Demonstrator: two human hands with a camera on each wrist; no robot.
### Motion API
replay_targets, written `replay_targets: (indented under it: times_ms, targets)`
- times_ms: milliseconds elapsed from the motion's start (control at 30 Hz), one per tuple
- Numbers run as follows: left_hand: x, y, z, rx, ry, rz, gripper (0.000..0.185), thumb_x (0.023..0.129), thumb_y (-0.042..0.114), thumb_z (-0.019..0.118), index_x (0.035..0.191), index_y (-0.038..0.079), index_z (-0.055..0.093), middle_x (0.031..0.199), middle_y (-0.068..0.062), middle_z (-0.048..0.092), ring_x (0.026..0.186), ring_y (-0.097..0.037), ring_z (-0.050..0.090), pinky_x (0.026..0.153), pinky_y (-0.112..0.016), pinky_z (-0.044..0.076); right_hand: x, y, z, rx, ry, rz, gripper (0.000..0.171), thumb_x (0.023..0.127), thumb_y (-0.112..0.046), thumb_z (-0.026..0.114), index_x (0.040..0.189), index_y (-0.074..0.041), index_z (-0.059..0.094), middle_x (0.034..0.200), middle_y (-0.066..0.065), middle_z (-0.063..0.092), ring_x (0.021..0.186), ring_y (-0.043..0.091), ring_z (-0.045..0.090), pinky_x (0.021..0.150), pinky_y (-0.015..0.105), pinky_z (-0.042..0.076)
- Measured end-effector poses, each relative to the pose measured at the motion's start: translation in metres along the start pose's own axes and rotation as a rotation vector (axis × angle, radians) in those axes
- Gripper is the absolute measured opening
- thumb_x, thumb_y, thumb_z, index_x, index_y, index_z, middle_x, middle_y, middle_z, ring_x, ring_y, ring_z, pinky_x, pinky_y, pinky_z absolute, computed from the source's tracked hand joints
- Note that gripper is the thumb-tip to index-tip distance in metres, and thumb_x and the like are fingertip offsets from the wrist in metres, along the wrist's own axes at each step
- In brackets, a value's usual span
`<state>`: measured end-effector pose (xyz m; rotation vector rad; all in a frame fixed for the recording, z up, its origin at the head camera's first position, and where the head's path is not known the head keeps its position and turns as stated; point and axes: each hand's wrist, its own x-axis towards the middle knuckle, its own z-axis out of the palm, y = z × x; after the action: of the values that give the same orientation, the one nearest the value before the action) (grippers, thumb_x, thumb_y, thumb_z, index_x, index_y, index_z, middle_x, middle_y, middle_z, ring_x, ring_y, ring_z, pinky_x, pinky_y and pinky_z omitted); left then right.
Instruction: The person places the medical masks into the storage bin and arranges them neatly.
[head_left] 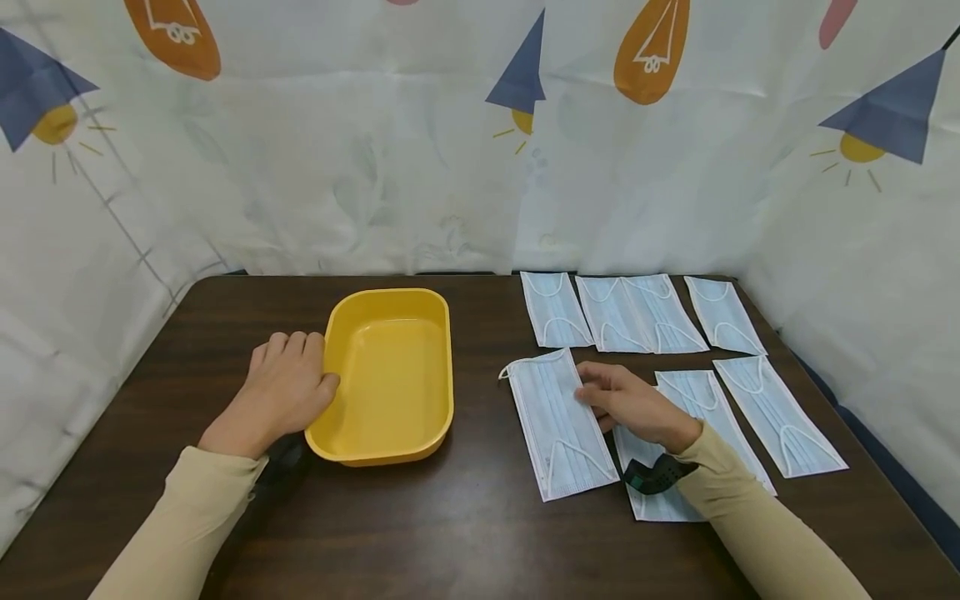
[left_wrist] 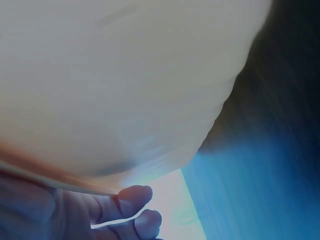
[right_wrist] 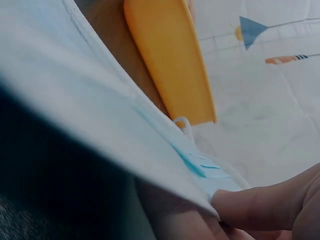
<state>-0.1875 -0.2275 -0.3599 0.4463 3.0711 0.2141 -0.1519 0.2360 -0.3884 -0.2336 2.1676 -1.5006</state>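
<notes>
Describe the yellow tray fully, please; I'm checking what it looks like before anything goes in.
The yellow tray is a shallow rounded rectangle, seemingly smooth plastic, with a raised rim and nothing inside. It sits flat on the dark wooden table, left of the masks. The left hand rests against its left rim, thumb on the edge.

Your tray (head_left: 390, 375) sits on the table (head_left: 465, 533) left of the middle, with your left hand (head_left: 281, 392) touching its left rim. To the right of the tray lies a face mask (head_left: 558, 425), and your right hand (head_left: 630, 404) rests on its right edge. Four more masks (head_left: 637, 312) lie in a row along the table's far edge, toward the far right corner. In front of them, near the right edge, lie two further masks (head_left: 776, 417), one partly under your right hand.
</notes>
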Motion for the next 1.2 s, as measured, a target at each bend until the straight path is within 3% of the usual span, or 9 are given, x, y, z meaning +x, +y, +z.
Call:
replay_targets:
  times_ms: [200,467,600,833,1000,1133,1200]
  targets:
    - [0.0,0.003,-0.002,0.015,0.029,0.009,0.033,0.099,0.025,0.044,0.11,-0.006,0.048,0.096,-0.018,0.049,0.094,-0.038,0.037,0.082,-0.05,0.033,0.0,-0.003,-0.001,0.021,0.031,-0.014,0.033,0.107,-0.013,0.048,0.136,0.002,0.049,0.11,0.014,0.072,0.091,0.022,0.076,0.075,0.041,0.064]
    - [0.0,0.011,-0.005,-0.002,0.028,0.011,0.031,0.098,0.023,0.044,0.108,-0.006,0.048,0.096,-0.018,0.048,0.094,-0.038,0.037,0.081,-0.048,0.032,-0.001,-0.008,-0.001,0.06,0.08,-0.013,0.034,0.108,-0.013,0.048,0.139,0.002,0.047,0.097,0.003,0.068,0.084,0.014,0.072,0.072,0.035,0.062]
    - [-0.001,0.012,-0.006,0.003,0.043,0.004,0.03,0.097,0.023,0.044,0.105,-0.006,0.048,0.094,-0.018,0.048,0.092,-0.038,0.037,0.08,-0.048,0.032,-0.001,-0.014,-0.002,0.056,0.111,-0.017,0.038,0.108,-0.015,0.048,0.142,0.002,0.045,0.091,0.003,0.057,0.08,0.011,0.063,0.07,0.031,0.058]
    - [-0.001,0.016,-0.004,-0.018,0.034,-0.004,0.03,0.097,0.023,0.045,0.105,-0.006,0.049,0.093,-0.017,0.048,0.092,-0.037,0.037,0.081,-0.048,0.032,-0.001,-0.018,-0.003,0.063,0.149,-0.004,0.052,0.108,-0.015,0.047,0.154,0.004,0.03,0.096,0.003,0.044,0.079,0.011,0.045,0.067,0.027,0.048]
    - [-0.002,0.017,-0.002,-0.022,0.027,-0.001,0.031,0.097,0.023,0.046,0.105,-0.006,0.049,0.094,-0.017,0.048,0.093,-0.037,0.037,0.082,-0.049,0.032,-0.001,-0.019,-0.001,0.139,0.135,-0.011,0.045,0.108,-0.012,0.044,0.149,0.003,0.033,0.091,0.0,0.04,0.075,0.01,0.041,0.064,0.025,0.045]
    - [-0.002,0.017,0.0,-0.026,0.02,0.001,0.031,0.097,0.024,0.045,0.106,-0.006,0.049,0.095,-0.017,0.048,0.094,-0.038,0.037,0.083,-0.05,0.032,0.0,-0.023,0.001,0.186,0.111,-0.047,0.024,0.108,-0.012,0.045,0.128,0.001,0.042,0.086,-0.001,0.04,0.072,0.01,0.041,0.062,0.024,0.043]
    - [-0.002,0.018,0.0,-0.029,0.014,-0.001,0.032,0.098,0.024,0.045,0.107,-0.006,0.049,0.095,-0.017,0.048,0.094,-0.037,0.037,0.084,-0.05,0.032,0.0,-0.027,0.001,0.187,0.109,-0.055,0.024,0.108,-0.012,0.045,0.128,0.0,0.04,0.085,-0.002,0.038,0.071,0.009,0.039,0.061,0.024,0.041]
